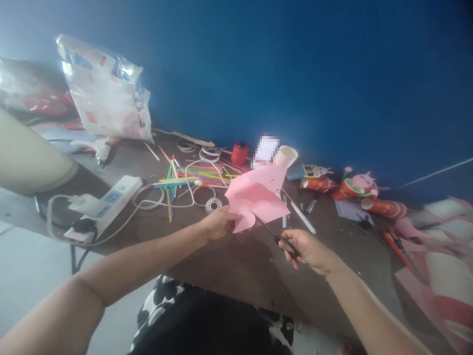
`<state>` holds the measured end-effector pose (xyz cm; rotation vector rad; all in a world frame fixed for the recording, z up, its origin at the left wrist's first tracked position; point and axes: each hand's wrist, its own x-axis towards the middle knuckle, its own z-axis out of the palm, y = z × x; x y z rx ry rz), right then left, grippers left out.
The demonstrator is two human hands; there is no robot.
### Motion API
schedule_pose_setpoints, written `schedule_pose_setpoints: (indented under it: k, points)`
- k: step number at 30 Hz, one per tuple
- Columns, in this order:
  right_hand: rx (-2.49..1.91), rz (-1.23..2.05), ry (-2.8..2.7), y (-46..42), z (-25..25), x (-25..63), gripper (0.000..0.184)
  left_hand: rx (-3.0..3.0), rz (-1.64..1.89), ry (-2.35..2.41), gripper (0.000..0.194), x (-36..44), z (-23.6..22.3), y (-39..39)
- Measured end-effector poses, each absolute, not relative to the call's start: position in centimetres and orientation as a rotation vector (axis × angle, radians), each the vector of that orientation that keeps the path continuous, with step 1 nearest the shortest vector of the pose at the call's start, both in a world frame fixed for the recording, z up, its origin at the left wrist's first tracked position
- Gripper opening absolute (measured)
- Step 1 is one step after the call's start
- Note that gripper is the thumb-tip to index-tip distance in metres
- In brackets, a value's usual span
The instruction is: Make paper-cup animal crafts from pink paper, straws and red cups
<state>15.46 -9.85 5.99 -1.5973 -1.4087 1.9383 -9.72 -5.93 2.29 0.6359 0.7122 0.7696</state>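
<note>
A pink sheet of paper (254, 190) is held up over the table, with a curved cut along its lower edge. My left hand (220, 223) pinches its lower left corner, thumb on top. In my right hand (301, 248) is a pair of scissors (274, 233) with black handles, fingers closed around the loops. The scissor blades point up and left and meet the paper at the cut, beside a rounded flap. Just behind the sheet stand several stacked paper cups (287, 156).
Colourful sticks (207, 172) and tape rolls (213, 204) lie left of the paper. A power strip (105, 207) with cables and a glue gun (98, 148) sit farther left. Decorated red cups (347, 189) and pink paper pieces (417, 291) are on the right. A blue wall (295, 74) rises behind.
</note>
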Motion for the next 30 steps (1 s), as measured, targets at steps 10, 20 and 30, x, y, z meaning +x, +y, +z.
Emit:
schedule_pose_setpoints:
  k: [10, 20, 30]
  points:
    - [-1.646, 1.970, -1.424, -9.4, 6.1, 16.0, 0.046, 0.683, 0.726, 0.679, 0.035, -10.3, 2.4, -5.8]
    - [-1.595, 2.029, -1.457, -9.2, 6.3, 16.2, 0.038, 0.719, 0.660, 0.697, 0.032, -10.6, 2.7, -5.8]
    - [-1.516, 2.043, -1.478, -9.4, 5.9, 16.6, 0.037, 0.774, 0.593, 0.615, 0.034, -10.9, 2.8, -5.6]
